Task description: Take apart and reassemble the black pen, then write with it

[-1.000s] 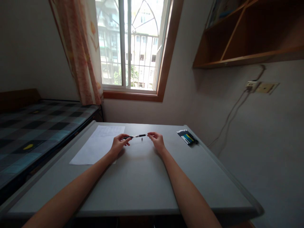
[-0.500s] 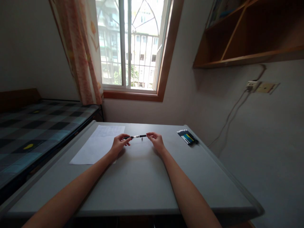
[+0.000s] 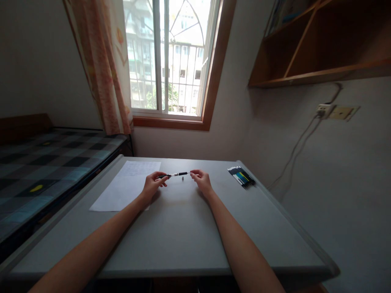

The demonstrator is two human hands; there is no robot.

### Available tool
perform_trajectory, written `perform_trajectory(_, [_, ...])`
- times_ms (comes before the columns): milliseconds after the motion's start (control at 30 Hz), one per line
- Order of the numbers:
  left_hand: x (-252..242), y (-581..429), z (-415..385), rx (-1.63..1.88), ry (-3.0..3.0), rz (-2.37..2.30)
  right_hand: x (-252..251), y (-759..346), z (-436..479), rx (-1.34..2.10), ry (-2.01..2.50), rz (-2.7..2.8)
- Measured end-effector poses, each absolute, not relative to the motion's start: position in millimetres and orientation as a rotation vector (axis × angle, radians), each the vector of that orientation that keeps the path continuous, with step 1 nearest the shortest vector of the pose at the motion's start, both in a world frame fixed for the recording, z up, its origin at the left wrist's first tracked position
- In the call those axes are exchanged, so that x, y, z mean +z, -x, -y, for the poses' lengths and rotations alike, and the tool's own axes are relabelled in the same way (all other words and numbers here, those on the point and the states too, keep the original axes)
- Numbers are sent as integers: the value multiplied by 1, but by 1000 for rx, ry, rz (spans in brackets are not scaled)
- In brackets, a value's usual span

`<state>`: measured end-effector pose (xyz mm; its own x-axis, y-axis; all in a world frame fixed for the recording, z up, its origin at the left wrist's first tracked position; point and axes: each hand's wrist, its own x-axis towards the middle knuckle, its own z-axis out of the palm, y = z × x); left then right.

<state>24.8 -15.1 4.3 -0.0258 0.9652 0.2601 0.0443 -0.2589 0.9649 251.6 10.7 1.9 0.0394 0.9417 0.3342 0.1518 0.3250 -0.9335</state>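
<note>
My left hand point(image 3: 154, 183) is closed around the rear part of a black and clear pen point(image 3: 180, 174), which lies nearly level just above the table and points right. From the pen's right end a thin pale refill point(image 3: 188, 173) sticks out a little. The fingertips of my right hand point(image 3: 200, 179) pinch the refill's end. On the tabletop below the pen stands a small dark piece point(image 3: 182, 178), perhaps the pen's tip; it is too small to make out fully.
White paper sheets point(image 3: 119, 191) lie under and left of my left forearm. Several pens point(image 3: 241, 178) are lined up side by side at the table's right. The grey table point(image 3: 183, 232) stands below a window, with a checked bed point(image 3: 61, 158) to the left and shelves point(image 3: 305, 61) overhead right.
My right hand has shifted slightly right, away from the pen's end, and a short length of refill now shows between them. My left hand stays nearly still.
</note>
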Motion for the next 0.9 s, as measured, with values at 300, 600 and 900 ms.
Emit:
perform_trajectory(300, [4, -26, 15, 1411, -1407, -1101, 2, -249, -11, 888, 1061, 1406])
perform_trajectory(600, [5, -25, 17, 1386, -1409, -1093, 7, -248, -6, 953, 1055, 1400])
perform_trajectory(900, [6, -26, 18, 1383, -1403, -1096, 3, -248, -9, 975, 1031, 1413])
